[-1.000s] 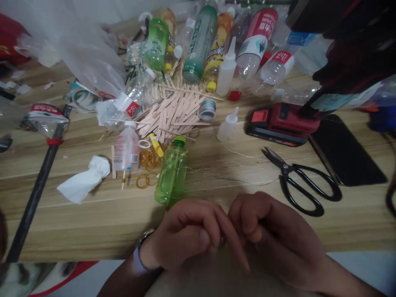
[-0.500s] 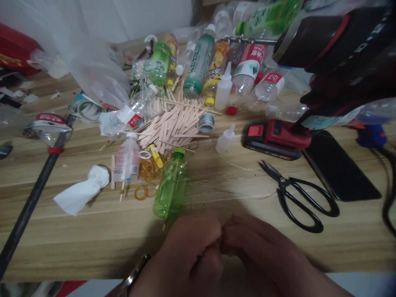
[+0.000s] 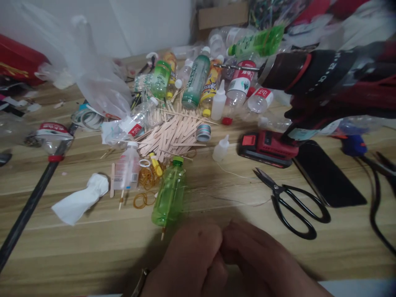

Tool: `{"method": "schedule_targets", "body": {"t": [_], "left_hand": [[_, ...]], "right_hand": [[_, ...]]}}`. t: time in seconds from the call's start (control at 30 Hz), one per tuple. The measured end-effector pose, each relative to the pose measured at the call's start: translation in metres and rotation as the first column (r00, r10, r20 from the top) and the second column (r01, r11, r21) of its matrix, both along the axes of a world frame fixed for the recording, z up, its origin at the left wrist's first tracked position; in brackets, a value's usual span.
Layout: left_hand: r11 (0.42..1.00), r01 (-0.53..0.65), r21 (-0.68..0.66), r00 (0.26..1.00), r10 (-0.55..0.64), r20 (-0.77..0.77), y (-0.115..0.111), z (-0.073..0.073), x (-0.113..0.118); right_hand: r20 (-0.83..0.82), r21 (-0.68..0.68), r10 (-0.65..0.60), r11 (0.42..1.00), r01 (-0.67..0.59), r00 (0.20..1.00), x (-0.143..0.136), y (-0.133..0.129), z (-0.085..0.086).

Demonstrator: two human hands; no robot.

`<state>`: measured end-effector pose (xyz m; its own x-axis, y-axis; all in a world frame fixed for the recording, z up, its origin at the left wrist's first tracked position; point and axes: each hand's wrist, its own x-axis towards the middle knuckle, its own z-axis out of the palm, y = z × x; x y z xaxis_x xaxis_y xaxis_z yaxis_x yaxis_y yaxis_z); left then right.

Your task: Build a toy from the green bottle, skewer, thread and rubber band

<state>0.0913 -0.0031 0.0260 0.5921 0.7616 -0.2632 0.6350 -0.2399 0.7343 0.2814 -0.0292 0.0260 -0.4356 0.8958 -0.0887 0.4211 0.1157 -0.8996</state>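
My left hand (image 3: 193, 251) and my right hand (image 3: 258, 247) meet at the front of the wooden table, their curled fingers pressed together. Anything between the fingertips is hidden from view. Just beyond my left hand lies a green plastic bottle (image 3: 169, 194) with a thin wooden stick (image 3: 163, 233) showing at its base. A pair of black-handled scissors (image 3: 276, 189) rests beyond my right hand, blades pointing away to the left. A fine thread (image 3: 239, 201) runs across the tabletop between the bottle and the scissors.
A power drill (image 3: 309, 74) stands at right beside a black phone (image 3: 329, 175). Flat wooden sticks (image 3: 173, 132) are heaped mid-table, with several bottles behind. Rubber bands (image 3: 144, 200), a small dropper bottle (image 3: 221, 149), crumpled tissue (image 3: 82, 198) and a dark rod (image 3: 27, 210) lie around.
The view has tilted slightly upward and shifted right, so table items appear lower and more of the back shows. My hands stay pressed together in nearly the same pose.
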Motion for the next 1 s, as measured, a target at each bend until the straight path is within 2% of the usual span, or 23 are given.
{"method": "schedule_targets", "body": {"t": [0.13,0.27,0.43,0.6,0.83,0.93,1.0], "left_hand": [[1.000,-0.020,-0.024,1.000,0.019,-0.024,0.003,0.002,0.002],[0.992,-0.049,-0.117,0.997,0.056,0.061,0.010,0.006,0.006],[0.993,-0.043,-0.111,0.993,0.055,0.101,0.014,0.007,0.012],[0.993,-0.001,-0.115,0.998,0.008,0.055,0.013,0.003,0.012],[0.992,-0.011,-0.124,1.000,0.013,0.019,0.015,-0.001,0.010],[0.981,-0.032,-0.194,0.992,0.054,0.112,0.018,-0.004,0.008],[0.956,-0.047,-0.290,0.970,0.113,0.215,0.019,-0.006,0.007]], "right_hand": [[-0.010,0.023,-0.066,0.998,0.066,0.998,-0.001,0.000,-0.002],[0.017,0.039,-0.169,0.985,0.168,0.986,-0.003,-0.003,-0.010],[0.029,0.062,-0.142,0.988,0.140,0.989,-0.002,-0.004,-0.016],[0.034,0.101,-0.128,0.987,0.124,0.991,0.000,-0.001,-0.019],[-0.011,0.121,-0.153,0.981,0.153,0.988,0.002,0.001,-0.018],[-0.034,0.116,-0.181,0.976,0.184,0.983,0.003,0.005,-0.017],[-0.011,0.126,-0.228,0.966,0.227,0.974,0.004,0.006,-0.018]]}}
